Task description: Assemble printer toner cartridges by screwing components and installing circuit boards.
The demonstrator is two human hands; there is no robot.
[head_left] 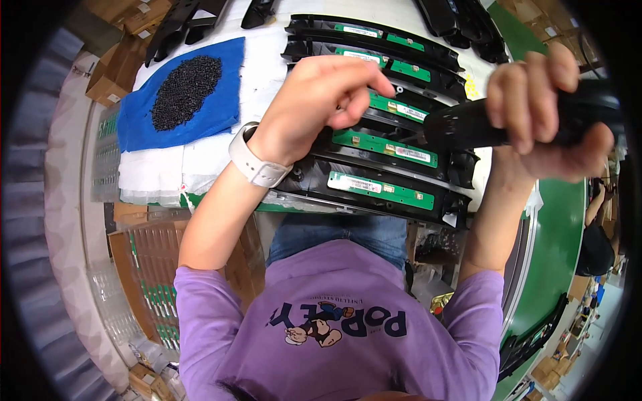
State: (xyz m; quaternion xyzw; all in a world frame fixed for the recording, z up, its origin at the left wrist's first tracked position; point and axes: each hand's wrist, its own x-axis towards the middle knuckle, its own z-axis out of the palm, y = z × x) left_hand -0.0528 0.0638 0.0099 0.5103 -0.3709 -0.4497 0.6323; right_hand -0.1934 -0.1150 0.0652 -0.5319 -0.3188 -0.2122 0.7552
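One likely screwdriver in right hand

We hold a dark handheld tool in our right hand, its left end over the right part of a row of long black panels with green circuit boards, though whether it touches them we cannot tell. Our left hand, a pale watch on its wrist, hangs half-curled over the row's left part, and farther left we see small black pieces heaped on a blue cloth.
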